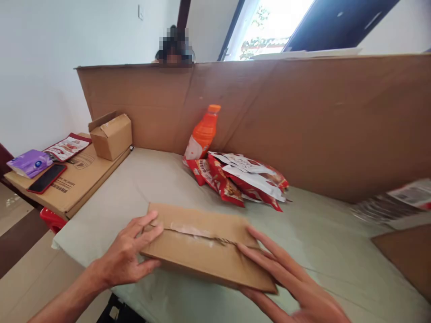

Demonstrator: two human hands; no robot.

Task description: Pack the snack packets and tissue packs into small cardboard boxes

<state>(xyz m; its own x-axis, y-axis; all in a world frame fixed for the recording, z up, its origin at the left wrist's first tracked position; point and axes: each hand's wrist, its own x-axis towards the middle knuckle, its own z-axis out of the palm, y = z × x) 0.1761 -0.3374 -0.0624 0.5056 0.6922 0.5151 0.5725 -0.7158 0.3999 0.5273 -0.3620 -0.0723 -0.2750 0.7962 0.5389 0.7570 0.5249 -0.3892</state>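
A flat brown cardboard box with a taped seam along its top is in front of me, near the table's front edge. The seam's flaps look rough and torn toward the right. My left hand grips the box's left end, fingers on top and thumb below the near edge. At the right end, my right hand is closed around the corner, with long fingers laid over the top and the thumb underneath. Beyond the box lie several red and white snack packets, beside an orange bottle leaning against the cardboard wall.
A tall cardboard wall runs along the table's back; a person's head shows behind it. At left, a large carton bears a small open box, purple tissue pack, phone and packet. Blurred packaging lies right.
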